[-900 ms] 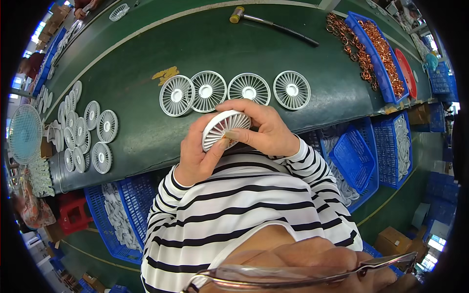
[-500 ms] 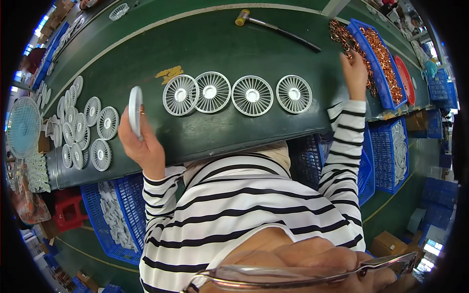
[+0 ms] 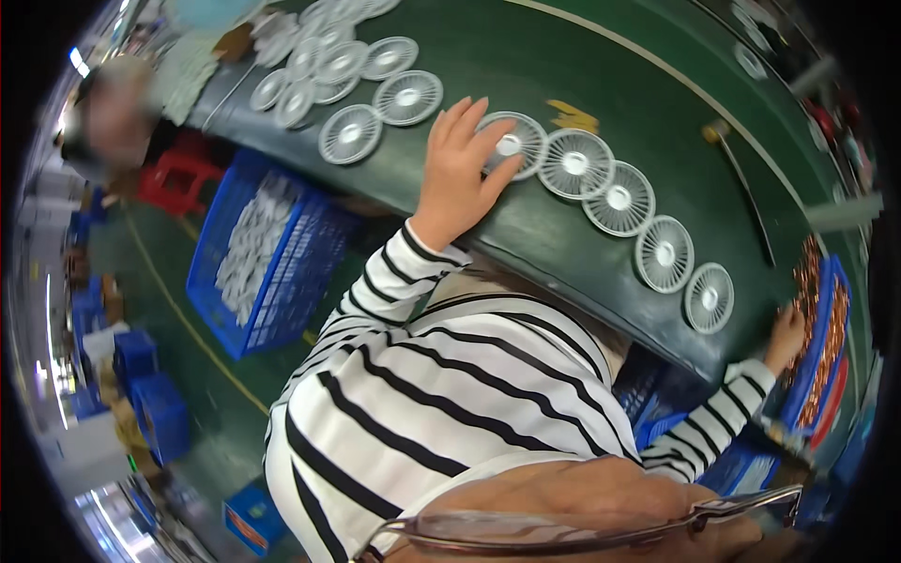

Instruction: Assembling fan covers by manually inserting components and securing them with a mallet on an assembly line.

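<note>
While L grip (image 3: 456,180) is apart at wht wheel (image 3: 529,144) | R grip (image 3: 786,340) nr rings (image 3: 807,278) | state: can't tell

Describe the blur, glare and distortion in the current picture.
Head view: fisheye distortion curves the green table, corners black; head view: dull glare along its near edge; head view: hammer looks soft, possibly from motion, while white spoked discs read fairly clearly.

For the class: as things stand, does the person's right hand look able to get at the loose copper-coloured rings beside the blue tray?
Likely yes: the right hand is right at the loose copper-coloured rings, with nothing visible blocking it; whether it touches any is unclear.
</note>
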`<move>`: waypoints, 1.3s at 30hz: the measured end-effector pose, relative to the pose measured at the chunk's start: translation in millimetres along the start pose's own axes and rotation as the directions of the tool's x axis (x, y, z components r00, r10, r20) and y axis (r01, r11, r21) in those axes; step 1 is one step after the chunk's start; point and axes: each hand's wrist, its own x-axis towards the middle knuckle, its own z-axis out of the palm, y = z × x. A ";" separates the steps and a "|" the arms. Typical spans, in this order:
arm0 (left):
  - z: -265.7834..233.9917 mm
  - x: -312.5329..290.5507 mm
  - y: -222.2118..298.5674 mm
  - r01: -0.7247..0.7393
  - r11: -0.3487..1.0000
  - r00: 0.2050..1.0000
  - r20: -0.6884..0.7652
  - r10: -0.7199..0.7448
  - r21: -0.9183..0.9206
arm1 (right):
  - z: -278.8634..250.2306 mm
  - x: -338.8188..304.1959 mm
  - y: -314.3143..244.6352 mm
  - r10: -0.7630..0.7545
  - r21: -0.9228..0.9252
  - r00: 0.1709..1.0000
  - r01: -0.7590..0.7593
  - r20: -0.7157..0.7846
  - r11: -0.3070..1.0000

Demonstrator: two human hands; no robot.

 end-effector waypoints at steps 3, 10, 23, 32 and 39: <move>-17.6 -1.4 -26.0 0.105 0.984 0.988 -0.127 -0.087 0.145 | 4.3 3.2 7.0 0.009 -0.224 0.995 -0.031 -0.101 0.974; -33.8 -1.2 -90.3 0.162 0.880 0.986 -0.045 -0.159 0.446 | -25.3 -18.9 -45.4 -0.032 -0.231 0.999 0.038 0.033 0.972; -27.2 15.1 -49.8 0.248 0.969 0.881 -0.419 -0.222 0.007 | -91.1 -122.4 -269.4 -0.304 0.546 0.854 0.508 -0.423 0.666; 11.7 11.0 96.7 0.345 0.517 0.925 0.189 -0.331 -0.783 | -95.2 -152.5 -326.3 -0.434 0.564 0.773 0.634 -0.462 0.529; 33.3 8.0 112.4 0.475 0.231 0.876 0.431 -0.218 -0.849 | -102.6 -164.2 -358.6 -0.542 0.522 0.661 0.747 -0.519 0.412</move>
